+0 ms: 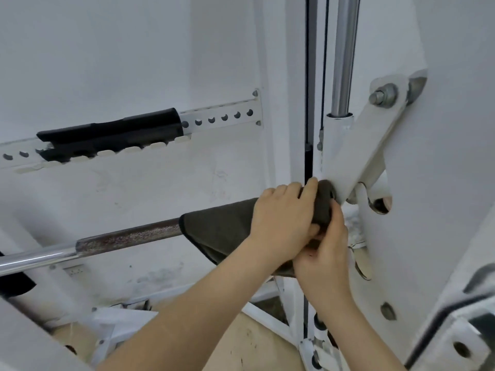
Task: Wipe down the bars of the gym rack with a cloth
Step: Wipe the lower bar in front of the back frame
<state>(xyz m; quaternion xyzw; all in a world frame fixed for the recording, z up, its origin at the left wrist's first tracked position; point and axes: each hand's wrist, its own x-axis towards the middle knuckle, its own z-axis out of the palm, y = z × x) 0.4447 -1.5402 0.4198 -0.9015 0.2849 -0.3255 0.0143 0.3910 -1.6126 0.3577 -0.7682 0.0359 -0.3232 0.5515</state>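
Note:
A chrome barbell bar (107, 242) with a knurled section runs from the lower left up to the white gym rack's hinged bracket (359, 145). A dark olive cloth (217, 231) is wrapped around the bar's right end and hangs below it. My left hand (281, 218) grips the cloth over the bar from above. My right hand (324, 250) closes on the cloth from below, right beside the bracket. The bar under the cloth is hidden.
A vertical chrome guide rod (345, 49) rises above the bracket. A white perforated rail (219, 117) with a black pad (112, 132) crosses the wall at left. White frame struts (270, 322) and a tan floor lie below. A large white upright (439, 183) fills the right.

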